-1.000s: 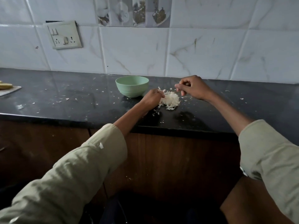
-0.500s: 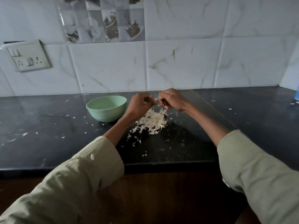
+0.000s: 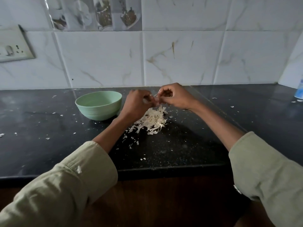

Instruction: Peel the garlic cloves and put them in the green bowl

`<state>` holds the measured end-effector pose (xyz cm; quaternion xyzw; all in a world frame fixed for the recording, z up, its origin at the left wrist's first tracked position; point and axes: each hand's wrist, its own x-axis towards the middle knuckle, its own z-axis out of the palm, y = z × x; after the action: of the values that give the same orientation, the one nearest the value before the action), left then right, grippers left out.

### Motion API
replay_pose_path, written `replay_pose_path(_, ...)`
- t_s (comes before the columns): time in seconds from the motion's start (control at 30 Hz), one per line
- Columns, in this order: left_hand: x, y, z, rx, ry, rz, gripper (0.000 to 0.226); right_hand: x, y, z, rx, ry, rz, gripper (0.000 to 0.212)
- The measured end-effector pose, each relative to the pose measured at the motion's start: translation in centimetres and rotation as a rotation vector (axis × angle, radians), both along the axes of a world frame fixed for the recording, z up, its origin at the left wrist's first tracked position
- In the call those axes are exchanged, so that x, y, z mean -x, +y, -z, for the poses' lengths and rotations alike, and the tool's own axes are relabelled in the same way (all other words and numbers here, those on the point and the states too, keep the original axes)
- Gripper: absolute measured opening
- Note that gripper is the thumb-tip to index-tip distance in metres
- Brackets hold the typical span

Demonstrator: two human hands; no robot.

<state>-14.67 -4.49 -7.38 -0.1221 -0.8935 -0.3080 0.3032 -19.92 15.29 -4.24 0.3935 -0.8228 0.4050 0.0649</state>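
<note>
A pale green bowl (image 3: 100, 104) stands on the black counter, left of my hands; its inside is hidden from this angle. My left hand (image 3: 136, 104) and my right hand (image 3: 174, 95) meet just above a heap of white garlic skins (image 3: 151, 121). Between their fingertips they pinch a small garlic clove (image 3: 153, 99), mostly hidden by the fingers, with a bit of loose skin showing at its top.
The black counter (image 3: 188, 145) is littered with small skin flakes. A tiled wall rises behind, with a switch plate (image 3: 11, 45) at far left. A blue and white container (image 3: 299, 90) sits at the right edge. The counter's front edge runs below my forearms.
My left hand rose from the skin heap and joined my right hand above it. Both now pinch the clove. The camera moved closer and to the right.
</note>
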Motion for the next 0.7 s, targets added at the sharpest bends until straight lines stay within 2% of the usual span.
replay_pose_path(0.13, -0.3, 0.1, 0.2, -0.012, -0.043, -0.041, 0.027, 0.2, 1.2, -0.4, -0.004, 0.050, 0.126, 0.018)
replay_pose_path(0.23, -0.5, 0.1, 0.5, -0.036, -0.087, -0.037, 0.038, 0.8, 2.5, 0.0, -0.167, 0.110, 0.249, 0.014)
replay_pose_path(0.33, -0.8, 0.1, 0.5, -0.070, -0.087, -0.019, 0.034, 0.4, 2.9, 0.7, -0.332, 0.148, 0.292, 0.012)
replay_pose_path(0.4, -0.9, 0.2, 0.5, -0.067, -0.086, -0.020, 0.034, 0.0, 2.6, 0.3, -0.308, 0.194, 0.325, 0.009)
replay_pose_path(0.5, -0.8, 0.3, 0.5, -0.057, -0.091, -0.013, 0.033, -0.4, 1.9, -0.6, -0.129, 0.310, 0.374, 0.007)
replay_pose_path(0.57, -0.7, 0.4, 0.6, -0.055, -0.095, -0.010, 0.032, -0.6, 1.8, -0.9, -0.219, 0.265, 0.375, 0.003)
replay_pose_path(0.63, -0.5, 0.4, 0.6, -0.052, -0.104, -0.015, 0.034, -0.7, 1.7, -0.4, -0.489, 0.108, 0.330, 0.011)
replay_pose_path(0.7, -0.2, 0.4, 0.7, -0.057, -0.121, -0.003, 0.035, -0.4, 2.2, 0.1, -0.560, 0.048, 0.315, 0.014)
